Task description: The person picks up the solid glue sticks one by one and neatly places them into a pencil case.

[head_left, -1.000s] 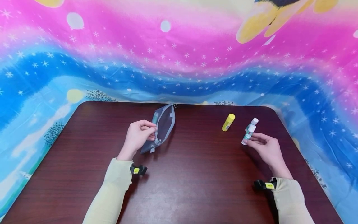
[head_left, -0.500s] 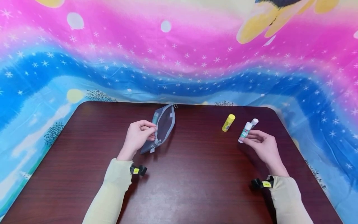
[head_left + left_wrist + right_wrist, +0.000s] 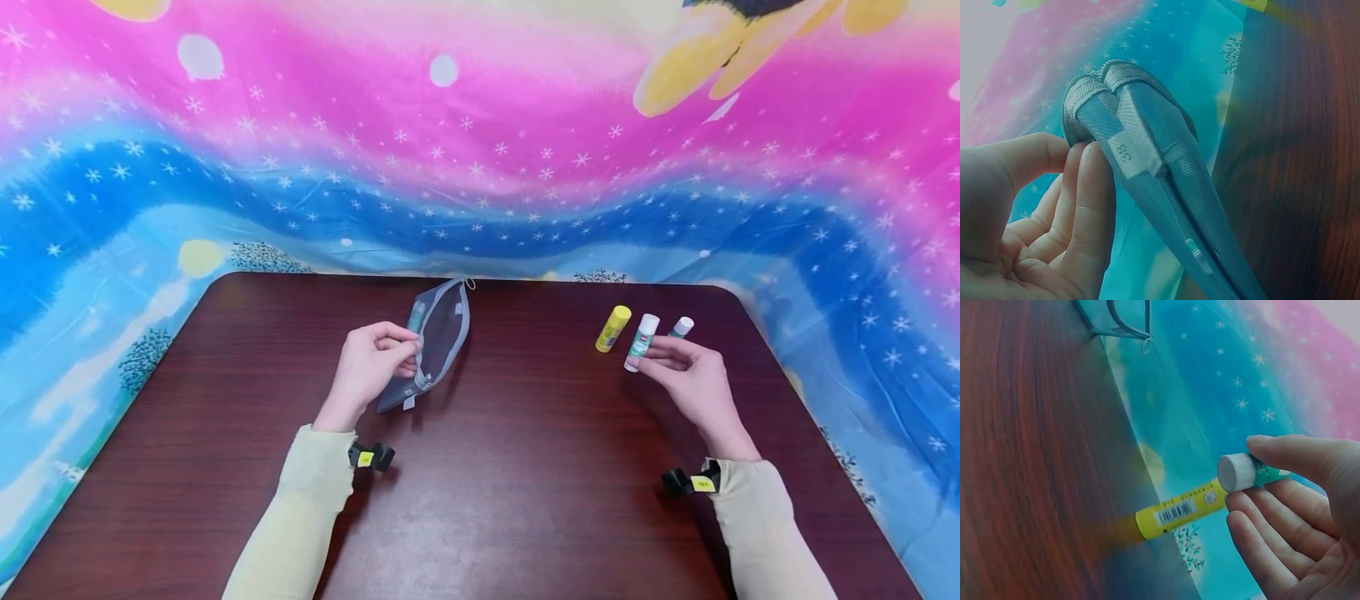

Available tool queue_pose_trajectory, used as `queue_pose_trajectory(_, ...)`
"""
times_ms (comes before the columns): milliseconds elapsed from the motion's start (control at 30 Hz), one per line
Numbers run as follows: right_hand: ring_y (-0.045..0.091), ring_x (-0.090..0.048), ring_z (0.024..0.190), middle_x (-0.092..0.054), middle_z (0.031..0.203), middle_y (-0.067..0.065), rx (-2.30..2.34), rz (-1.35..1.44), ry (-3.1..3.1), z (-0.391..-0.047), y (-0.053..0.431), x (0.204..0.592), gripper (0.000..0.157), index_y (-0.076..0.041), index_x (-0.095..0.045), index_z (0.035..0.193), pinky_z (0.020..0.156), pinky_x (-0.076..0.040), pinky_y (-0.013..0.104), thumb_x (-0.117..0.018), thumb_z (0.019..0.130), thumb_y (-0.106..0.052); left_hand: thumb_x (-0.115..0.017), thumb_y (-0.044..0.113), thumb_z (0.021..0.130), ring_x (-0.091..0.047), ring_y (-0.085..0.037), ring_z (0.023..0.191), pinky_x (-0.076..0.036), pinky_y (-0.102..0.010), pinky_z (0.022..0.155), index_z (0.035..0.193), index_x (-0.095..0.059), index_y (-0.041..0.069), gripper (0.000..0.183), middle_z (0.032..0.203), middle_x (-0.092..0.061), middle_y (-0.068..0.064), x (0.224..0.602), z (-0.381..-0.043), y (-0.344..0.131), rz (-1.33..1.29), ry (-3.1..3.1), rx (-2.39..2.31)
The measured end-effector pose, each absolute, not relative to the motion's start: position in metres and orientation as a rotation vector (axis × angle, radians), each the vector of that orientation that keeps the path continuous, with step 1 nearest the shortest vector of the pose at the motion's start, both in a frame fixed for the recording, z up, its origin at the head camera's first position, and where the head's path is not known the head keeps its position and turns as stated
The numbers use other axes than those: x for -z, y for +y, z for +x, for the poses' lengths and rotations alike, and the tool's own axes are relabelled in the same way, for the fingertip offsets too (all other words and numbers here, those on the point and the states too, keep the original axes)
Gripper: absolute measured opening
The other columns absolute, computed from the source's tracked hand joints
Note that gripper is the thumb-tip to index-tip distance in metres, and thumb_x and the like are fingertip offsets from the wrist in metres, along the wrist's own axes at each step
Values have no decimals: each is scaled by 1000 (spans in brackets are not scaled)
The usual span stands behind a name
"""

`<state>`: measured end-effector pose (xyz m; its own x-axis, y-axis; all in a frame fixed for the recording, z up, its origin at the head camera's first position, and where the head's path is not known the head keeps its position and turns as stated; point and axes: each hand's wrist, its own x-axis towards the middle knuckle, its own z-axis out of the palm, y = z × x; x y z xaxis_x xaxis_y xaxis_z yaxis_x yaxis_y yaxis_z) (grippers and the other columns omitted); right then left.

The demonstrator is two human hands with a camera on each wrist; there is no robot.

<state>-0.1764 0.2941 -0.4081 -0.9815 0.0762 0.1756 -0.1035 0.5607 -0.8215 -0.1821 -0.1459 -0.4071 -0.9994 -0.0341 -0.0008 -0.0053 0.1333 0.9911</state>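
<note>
A grey mesh zipper pouch (image 3: 447, 333) stands on the table with its mouth spread wide, and my left hand (image 3: 377, 362) pinches its near-left rim. Through the mesh a green glue stick (image 3: 416, 317) shows inside. The left wrist view has the pouch's "38" tag (image 3: 1124, 154) close to the fingers. My right hand (image 3: 693, 379) grips a white-capped green glue stick (image 3: 642, 342) between thumb and fingers, lifted off the table. Just left of it stands a yellow glue stick (image 3: 612, 329). Another white-capped glue stick (image 3: 682, 327) stands behind the right hand, its lower part hidden.
The dark brown wooden table (image 3: 510, 483) spreads under both arms. A patterned pink and blue cloth (image 3: 480, 167) hangs behind its far edge and along the sides. Black camera mounts sit on both wrists.
My right hand has carried the green glue stick leftward and slightly away from me, toward the yellow one. The left hand and the pouch have stayed where they were.
</note>
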Motion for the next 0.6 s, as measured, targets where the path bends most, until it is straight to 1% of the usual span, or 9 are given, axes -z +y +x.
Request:
queue_pose_trajectory(267, 0, -70, 82, -73, 106, 20, -1443, 99, -2565, -182, 282, 405, 46, 2, -69, 126, 72, -54, 13, -83, 88, -18, -78, 9, 92, -70, -23, 63, -63, -32, 64, 105, -74, -4, 19, 84, -73, -18, 405, -181, -145, 43, -2351, 2057)
queue_pose_trajectory(467, 1, -70, 83, -73, 108, 21, -1487, 122, -2570, -184, 270, 404, 46, 2, -68, 126, 73, -56, 15, -83, 89, -20, -76, 8, 92, -70, -22, 63, -63, -32, 64, 107, -73, -5, 20, 84, -73, -18, 406, -181, -146, 36, -2349, 2060)
queue_pose_trajectory(600, 4, -71, 82, -74, 105, 18, -1518, 163, -2551, -187, 262, 405, 43, 3, -70, 123, 73, -56, 16, -83, 88, -17, -78, 9, 91, -70, -22, 63, -63, -32, 64, 105, -74, -4, 19, 82, -73, -17, 406, -181, -146, 37, -2349, 2051)
